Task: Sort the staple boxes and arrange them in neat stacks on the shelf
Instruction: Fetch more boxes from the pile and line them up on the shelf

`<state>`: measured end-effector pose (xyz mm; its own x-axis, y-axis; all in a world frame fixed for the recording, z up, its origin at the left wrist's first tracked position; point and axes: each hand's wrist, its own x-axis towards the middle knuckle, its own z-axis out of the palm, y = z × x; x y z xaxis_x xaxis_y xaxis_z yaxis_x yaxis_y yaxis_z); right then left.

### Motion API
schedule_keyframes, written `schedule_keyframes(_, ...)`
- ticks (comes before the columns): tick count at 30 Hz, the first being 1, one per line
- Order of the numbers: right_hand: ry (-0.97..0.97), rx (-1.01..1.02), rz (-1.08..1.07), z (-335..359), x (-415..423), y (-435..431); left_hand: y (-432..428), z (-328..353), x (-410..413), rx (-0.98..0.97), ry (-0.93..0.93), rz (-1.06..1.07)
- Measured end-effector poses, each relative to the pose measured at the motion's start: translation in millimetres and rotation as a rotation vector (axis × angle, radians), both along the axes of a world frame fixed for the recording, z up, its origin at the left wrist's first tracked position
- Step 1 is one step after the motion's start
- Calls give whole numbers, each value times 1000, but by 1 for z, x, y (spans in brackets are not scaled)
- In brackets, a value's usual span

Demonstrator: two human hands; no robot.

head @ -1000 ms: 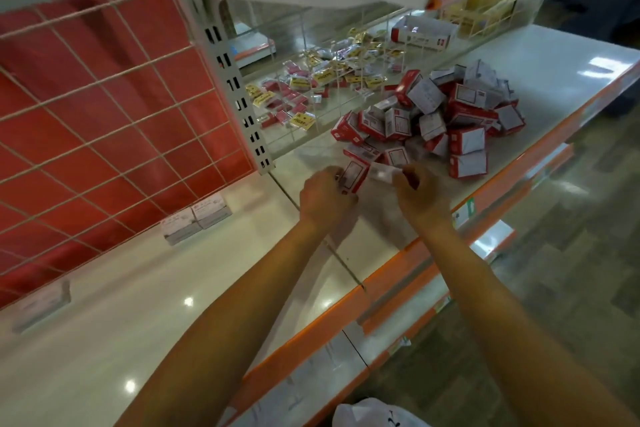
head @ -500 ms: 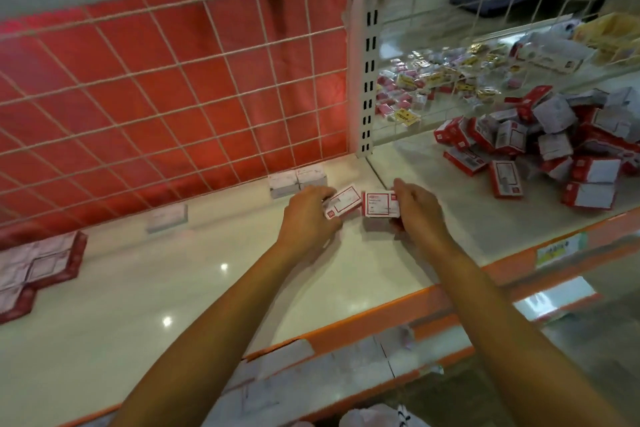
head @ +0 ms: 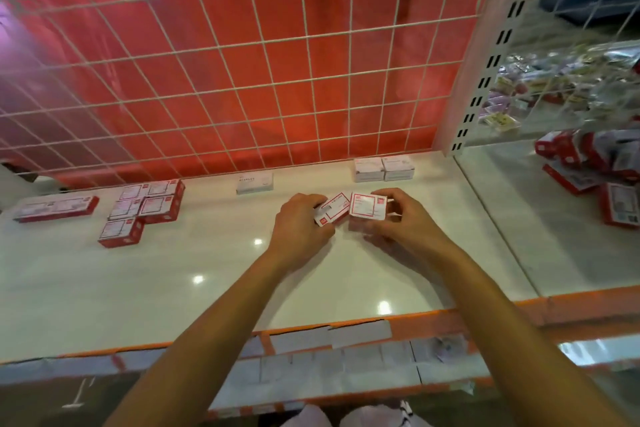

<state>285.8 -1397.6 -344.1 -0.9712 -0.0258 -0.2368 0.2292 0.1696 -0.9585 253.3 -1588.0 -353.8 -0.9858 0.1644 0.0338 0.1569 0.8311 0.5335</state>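
Note:
My left hand [head: 300, 226] grips a small red-and-white staple box [head: 333, 208], tilted, above the middle of the white shelf [head: 173, 274]. My right hand [head: 401, 218] holds another red-and-white staple box [head: 367, 205] flat, right beside the first. The two boxes nearly touch. Sorted red boxes [head: 147, 206] lie in a group at the left, with a longer red box [head: 57, 207] further left. White boxes [head: 383, 168] stand stacked at the back right, and one white box [head: 255, 182] sits alone at the back centre. A loose pile of red boxes [head: 588, 166] fills the right bay.
A white wire grid [head: 242, 73] over a red backing closes the back of the shelf. A perforated white upright [head: 481, 55] and a thin divider line separate the right bay. The orange front edge [head: 433, 319] carries torn white label strips. Mixed small packets [head: 540, 94] show behind the right mesh.
Both hands lifted a box each from the right-hand pile and carried them left to the middle of the shelf. My view swung left, bringing the sorted red boxes into sight.

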Motion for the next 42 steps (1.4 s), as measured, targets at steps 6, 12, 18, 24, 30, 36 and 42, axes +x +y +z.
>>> schedule_keyframes(6,64,15,114,0,-1,-52,-55,0,9,-42,-9,70)
schedule_keyframes(12,-15,-33,132,2,-3,-102,-110,6,20,-78,-29,168)
schedule_keyframes(18,5,-10,156,0,-10,-150,-166,12,37,-116,-18,181)
schedule_keyframes(24,43,63,165,-3,-15,-206,-220,13,51,-150,-27,171)
schedule_keyframes(30,86,262,184,-2,-20,-267,-265,12,57,-184,-24,152)
schedule_keyframes(36,196,490,199,-7,-35,-302,-292,7,58,-150,-9,134)
schedule_keyframes(42,188,533,147,-16,-33,-329,-300,1,63,-105,4,145)
